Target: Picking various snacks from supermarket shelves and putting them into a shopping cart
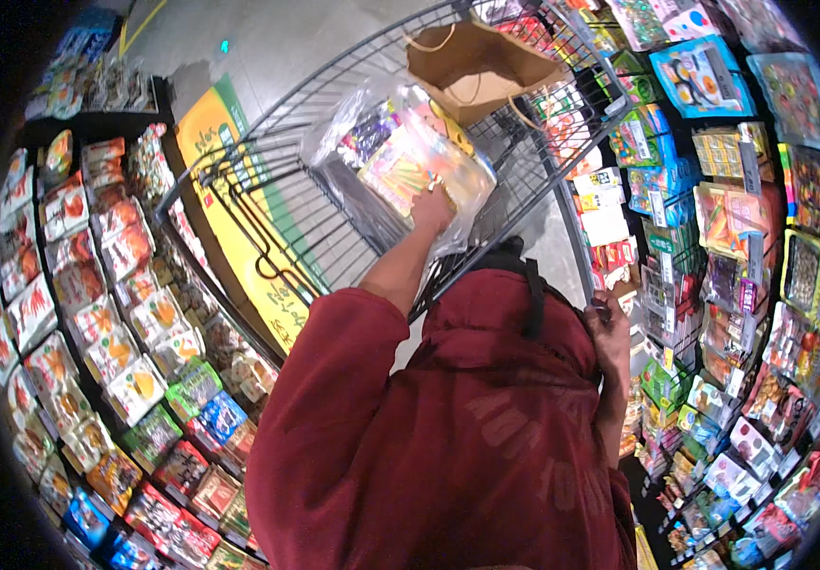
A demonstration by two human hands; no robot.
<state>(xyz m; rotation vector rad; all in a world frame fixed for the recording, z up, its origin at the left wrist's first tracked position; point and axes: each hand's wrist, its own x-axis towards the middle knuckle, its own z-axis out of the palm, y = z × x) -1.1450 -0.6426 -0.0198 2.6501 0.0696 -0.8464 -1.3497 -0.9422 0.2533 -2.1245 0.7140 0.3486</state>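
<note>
My left hand (432,208) reaches into the wire shopping cart (267,122). Its fingers are closed at a flat, pale orange and yellow packet (400,173), which lies over a clear plastic bag (343,204) with other colourful packets inside. Beside the bag, at the cart's far end, stands an open brown paper bag (472,62) with twisted handles. My right hand (610,321) is at my right side, close to the cart's dark side bar. Its fingers are curled, and whatever they hold is too dark and small to make out.
On the left, slanted shelves carry rows of bagged snacks (134,389). To the right, a tall rack of hanging packets (733,218) with price tags stands close by the cart. A yellow and green floor banner (239,223) runs along the left shelf's base.
</note>
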